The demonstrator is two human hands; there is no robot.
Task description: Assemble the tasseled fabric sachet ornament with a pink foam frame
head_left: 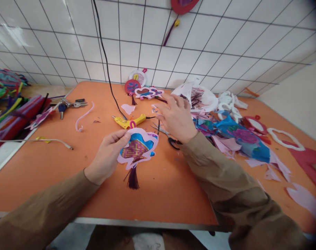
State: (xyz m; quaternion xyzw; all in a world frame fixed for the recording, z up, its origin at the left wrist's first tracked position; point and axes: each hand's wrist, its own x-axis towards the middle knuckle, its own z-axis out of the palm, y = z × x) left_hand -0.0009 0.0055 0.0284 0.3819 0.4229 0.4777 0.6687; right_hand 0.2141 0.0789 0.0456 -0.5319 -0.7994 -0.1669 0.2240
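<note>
i am watching the left hand point(108, 156) pinching a paper ornament point(137, 147) by its left edge, thumb on top and fingers curling under, so it is closed on that piece. the ornament is hanging just above the orange table point(95, 180), near the middle of the front half. its pink frame is running around a blue and red patterned centre, and a dark purple tassel point(133, 178) is dangling from its lower end.

the right hand point(177, 118) is hovering open, palm down, fingers spread and gripping nothing, just behind and to the right of the ornament. a pair of scissors point(172, 140) is lying under its wrist, with only the black handles and a bit of blade showing. a yellow glue gun point(126, 121) is lying just behind the ornament, and a black cord point(105, 59) is running up the tiled wall.

to the right of the open hand, a heap of blue flowered cloth point(238, 137) and pink scraps point(273, 166) is spreading over the table. a white bag point(202, 99) is sitting just beyond the fingertips, and a finished pink ornament point(147, 93) is lying near the wall. far to the left, a bunch of keys point(69, 104) and a pink pipe cleaner point(82, 118) are lying well apart from both hands.
</note>
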